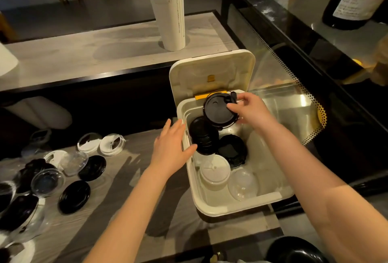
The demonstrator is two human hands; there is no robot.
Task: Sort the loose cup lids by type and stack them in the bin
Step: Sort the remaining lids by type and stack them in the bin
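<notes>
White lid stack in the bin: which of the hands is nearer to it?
Left. The left hand is at the left rim of the bin, just beside the white lid stack. The right hand is farther, at the far end, pinching a black lid.

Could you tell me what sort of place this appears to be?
Probably a café or drinks counter: a tall sleeve of paper cups stands upright, loose cup lids lie beside the bin, and a glass display case sits alongside.
</notes>
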